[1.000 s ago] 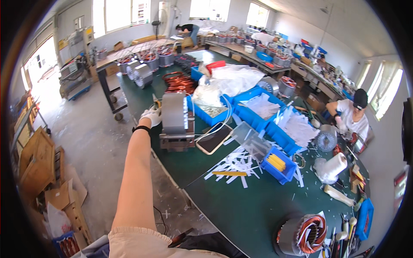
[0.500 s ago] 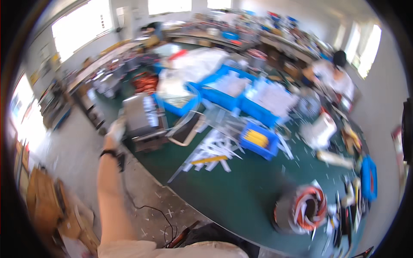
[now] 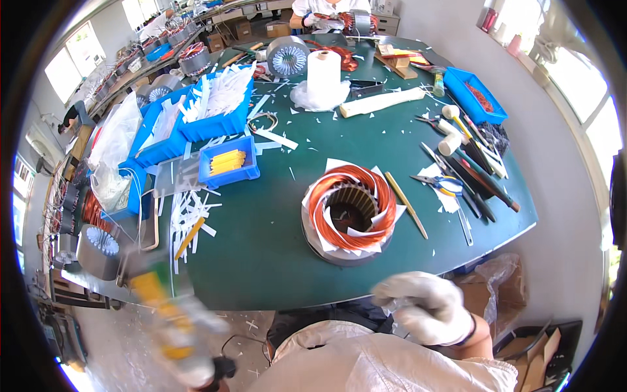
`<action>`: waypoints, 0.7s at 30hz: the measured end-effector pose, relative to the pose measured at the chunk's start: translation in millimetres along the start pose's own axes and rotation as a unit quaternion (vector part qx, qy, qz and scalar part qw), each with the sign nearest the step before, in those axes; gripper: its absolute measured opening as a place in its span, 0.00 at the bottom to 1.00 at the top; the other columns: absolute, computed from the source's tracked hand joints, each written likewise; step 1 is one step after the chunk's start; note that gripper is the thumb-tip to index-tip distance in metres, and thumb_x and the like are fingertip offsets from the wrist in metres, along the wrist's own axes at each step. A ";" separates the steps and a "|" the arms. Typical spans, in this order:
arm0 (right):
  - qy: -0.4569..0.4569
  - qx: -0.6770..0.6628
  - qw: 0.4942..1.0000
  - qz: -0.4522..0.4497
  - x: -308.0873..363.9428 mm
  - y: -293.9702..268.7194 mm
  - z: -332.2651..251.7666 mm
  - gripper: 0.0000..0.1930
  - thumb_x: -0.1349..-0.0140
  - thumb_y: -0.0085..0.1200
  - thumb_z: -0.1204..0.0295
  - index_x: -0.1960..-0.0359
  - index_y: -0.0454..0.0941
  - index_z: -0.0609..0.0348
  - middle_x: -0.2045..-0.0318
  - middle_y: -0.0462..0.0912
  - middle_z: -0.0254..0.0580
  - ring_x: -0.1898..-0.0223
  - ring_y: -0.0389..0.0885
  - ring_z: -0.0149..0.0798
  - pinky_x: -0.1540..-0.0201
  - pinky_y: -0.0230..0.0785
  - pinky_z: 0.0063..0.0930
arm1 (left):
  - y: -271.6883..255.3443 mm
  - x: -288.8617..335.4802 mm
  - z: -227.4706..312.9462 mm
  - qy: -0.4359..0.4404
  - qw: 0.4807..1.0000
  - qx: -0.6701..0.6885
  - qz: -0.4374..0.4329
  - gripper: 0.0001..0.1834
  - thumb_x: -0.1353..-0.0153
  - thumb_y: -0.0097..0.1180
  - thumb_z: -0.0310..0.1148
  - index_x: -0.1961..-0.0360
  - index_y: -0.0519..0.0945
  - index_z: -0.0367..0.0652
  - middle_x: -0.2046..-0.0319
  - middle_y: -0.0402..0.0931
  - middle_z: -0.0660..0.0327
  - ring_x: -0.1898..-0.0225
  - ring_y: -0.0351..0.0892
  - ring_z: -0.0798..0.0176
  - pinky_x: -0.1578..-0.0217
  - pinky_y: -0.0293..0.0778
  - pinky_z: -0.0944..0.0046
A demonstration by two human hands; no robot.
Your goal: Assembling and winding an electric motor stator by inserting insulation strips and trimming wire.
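My left hand [image 3: 199, 320], gloved and smeared by motion, is low at the left, by the table's front edge. Its fingers are round a yellow and green object [image 3: 151, 289], too blurred to name. My right hand [image 3: 426, 308], in a white glove, hovers at the near edge, close to my body. Its fingers are curled loosely, and nothing shows in them. Beyond it, apart from both hands, a motor stator [image 3: 310, 240] stands upright on the green table [image 3: 261, 277]. Copper windings [image 3: 385, 225] ring its top, with white insulating paper [image 3: 337, 163] poking out around them.
Right of the stator lie a yellow stick [image 3: 406, 206], pliers [image 3: 441, 185], scissors and mallets [image 3: 450, 144]. Blue bins [image 3: 219, 124] of white strips stand at the left, near a small blue box [image 3: 248, 171] of yellow pieces. Across the table a person [image 3: 320, 8] handles another wound stator.
My view has swung to the right. My left hand has left the grey stator at the table's left and carries the yellow and green object. My right hand has come into view.
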State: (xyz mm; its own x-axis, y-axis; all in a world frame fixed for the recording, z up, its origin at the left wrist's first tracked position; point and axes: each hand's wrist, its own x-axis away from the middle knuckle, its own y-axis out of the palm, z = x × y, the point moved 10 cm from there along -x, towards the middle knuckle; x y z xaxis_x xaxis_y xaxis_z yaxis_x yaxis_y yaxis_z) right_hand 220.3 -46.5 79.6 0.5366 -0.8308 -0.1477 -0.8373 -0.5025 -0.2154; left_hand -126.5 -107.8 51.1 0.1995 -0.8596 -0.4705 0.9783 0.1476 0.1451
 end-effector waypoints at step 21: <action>0.210 0.549 0.806 -0.072 10.4 -91.6 11.8 0.26 0.59 0.73 0.59 0.60 0.81 0.62 0.68 0.82 0.48 0.68 0.83 0.48 0.63 0.75 0.36 | 217.2 -134.3 -156.8 -0.236 0.919 0.002 -0.316 0.44 0.45 0.68 0.37 0.31 0.61 0.32 0.35 0.66 0.48 0.35 0.68 0.56 0.34 0.62 0.60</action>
State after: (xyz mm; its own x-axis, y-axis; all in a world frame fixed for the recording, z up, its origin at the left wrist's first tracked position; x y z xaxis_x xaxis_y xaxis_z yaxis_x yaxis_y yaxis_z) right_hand 303.8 -6.3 86.5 0.3442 -0.9064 0.2448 -0.0487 -0.2776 -0.9595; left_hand 68.0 116.4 9.3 -0.4558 -0.8895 -0.0322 0.8901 -0.4552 -0.0227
